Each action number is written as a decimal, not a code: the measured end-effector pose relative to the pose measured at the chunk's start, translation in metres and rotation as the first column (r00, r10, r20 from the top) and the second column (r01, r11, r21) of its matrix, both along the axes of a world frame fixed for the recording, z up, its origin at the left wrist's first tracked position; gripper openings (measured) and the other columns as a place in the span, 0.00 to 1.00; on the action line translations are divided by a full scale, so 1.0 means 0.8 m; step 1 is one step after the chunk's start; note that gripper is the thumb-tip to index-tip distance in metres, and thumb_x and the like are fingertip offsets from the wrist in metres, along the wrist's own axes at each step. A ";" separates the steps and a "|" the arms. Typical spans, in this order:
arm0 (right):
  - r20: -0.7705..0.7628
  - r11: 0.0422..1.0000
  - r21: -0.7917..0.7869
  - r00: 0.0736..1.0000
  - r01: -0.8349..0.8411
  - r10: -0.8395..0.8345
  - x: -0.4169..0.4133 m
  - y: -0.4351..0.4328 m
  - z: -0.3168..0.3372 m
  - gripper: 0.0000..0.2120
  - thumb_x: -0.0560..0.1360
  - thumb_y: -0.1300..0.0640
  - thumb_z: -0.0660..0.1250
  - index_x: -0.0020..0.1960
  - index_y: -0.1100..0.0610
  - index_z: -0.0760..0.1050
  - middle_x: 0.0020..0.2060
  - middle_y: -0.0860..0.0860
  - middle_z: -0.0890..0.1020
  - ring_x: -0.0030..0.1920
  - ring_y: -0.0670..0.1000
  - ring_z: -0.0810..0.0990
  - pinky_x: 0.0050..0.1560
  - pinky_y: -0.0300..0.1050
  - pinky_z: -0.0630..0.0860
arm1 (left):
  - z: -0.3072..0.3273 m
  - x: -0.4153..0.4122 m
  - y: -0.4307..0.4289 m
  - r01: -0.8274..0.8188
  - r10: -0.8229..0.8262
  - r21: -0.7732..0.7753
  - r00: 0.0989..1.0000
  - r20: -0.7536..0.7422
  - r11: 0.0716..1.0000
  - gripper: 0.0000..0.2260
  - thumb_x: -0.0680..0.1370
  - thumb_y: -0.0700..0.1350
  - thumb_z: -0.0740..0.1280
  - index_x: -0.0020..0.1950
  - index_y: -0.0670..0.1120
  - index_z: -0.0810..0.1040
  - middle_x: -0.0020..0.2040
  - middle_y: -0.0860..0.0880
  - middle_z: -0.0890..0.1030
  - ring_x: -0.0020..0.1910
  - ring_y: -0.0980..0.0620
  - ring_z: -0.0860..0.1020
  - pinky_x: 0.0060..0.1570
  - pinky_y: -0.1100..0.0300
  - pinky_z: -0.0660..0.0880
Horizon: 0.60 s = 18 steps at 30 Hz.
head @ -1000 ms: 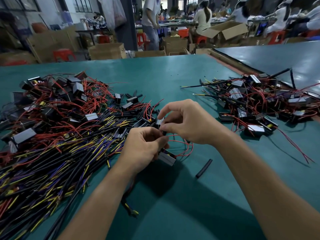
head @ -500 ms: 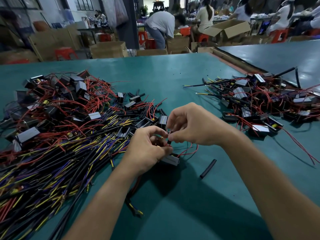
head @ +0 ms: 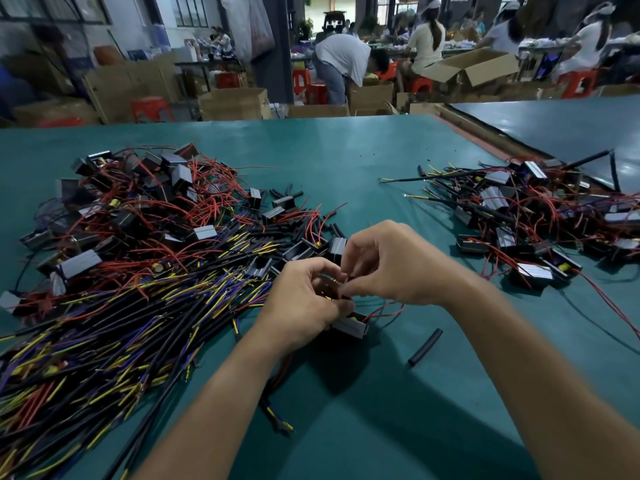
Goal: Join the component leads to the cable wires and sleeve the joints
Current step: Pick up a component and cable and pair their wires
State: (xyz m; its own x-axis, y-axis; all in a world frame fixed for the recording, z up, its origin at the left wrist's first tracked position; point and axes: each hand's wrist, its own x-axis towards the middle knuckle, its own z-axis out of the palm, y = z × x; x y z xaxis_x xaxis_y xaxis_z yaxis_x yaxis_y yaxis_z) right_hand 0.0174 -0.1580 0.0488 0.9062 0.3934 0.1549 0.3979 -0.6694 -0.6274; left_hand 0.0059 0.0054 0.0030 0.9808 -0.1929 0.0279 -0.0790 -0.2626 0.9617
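Teal table (head: 346, 161), busy workshop behind. I log 2 hands meeting mid-table: left hand (head: 304, 303) curled round the component (head: 351, 326), right hand (head: 391, 265) pinching its red leads (head: 384, 308), fingertips touching. 1 loose sleeve (head: 425, 346) lies just right of them, and a cable pile (head: 121, 306) lies toward the left edge.

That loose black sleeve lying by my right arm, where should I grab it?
Pinch the black sleeve at mid-length, from above, fingers across its narrow width. It lies flat and slanted on the mat, apart from other parts, so both long sides look free.
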 end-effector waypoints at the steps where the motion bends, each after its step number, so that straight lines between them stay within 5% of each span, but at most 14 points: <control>1: -0.011 1.000 0.009 1.000 -0.008 0.008 0.000 -0.004 0.001 0.09 0.65 0.58 0.80 0.37 0.51 0.80 0.32 0.47 0.84 0.34 0.46 0.83 0.41 0.46 0.81 | -0.001 0.001 0.001 0.000 0.000 0.004 1.000 0.005 1.000 0.12 0.67 0.30 0.76 0.42 0.45 0.79 0.31 0.50 0.81 0.25 0.53 0.72 0.23 0.62 0.69; 8: -0.106 0.997 0.074 0.994 -0.026 0.034 -0.001 -0.018 0.010 0.04 0.70 0.62 0.75 0.37 0.56 0.82 0.31 0.54 0.83 0.30 0.46 0.76 0.37 0.48 0.77 | -0.003 0.003 0.004 0.049 -0.049 -0.015 0.998 0.030 0.999 0.07 0.68 0.32 0.75 0.40 0.40 0.80 0.32 0.43 0.80 0.25 0.52 0.73 0.22 0.63 0.70; 18: -0.111 0.994 0.109 0.993 -0.026 0.038 0.000 -0.015 0.009 0.05 0.71 0.62 0.74 0.36 0.55 0.83 0.28 0.52 0.82 0.29 0.45 0.77 0.33 0.42 0.73 | -0.001 -0.001 0.001 0.074 -0.071 -0.040 0.994 0.077 0.996 0.06 0.73 0.41 0.74 0.36 0.42 0.83 0.27 0.50 0.78 0.24 0.56 0.71 0.26 0.63 0.67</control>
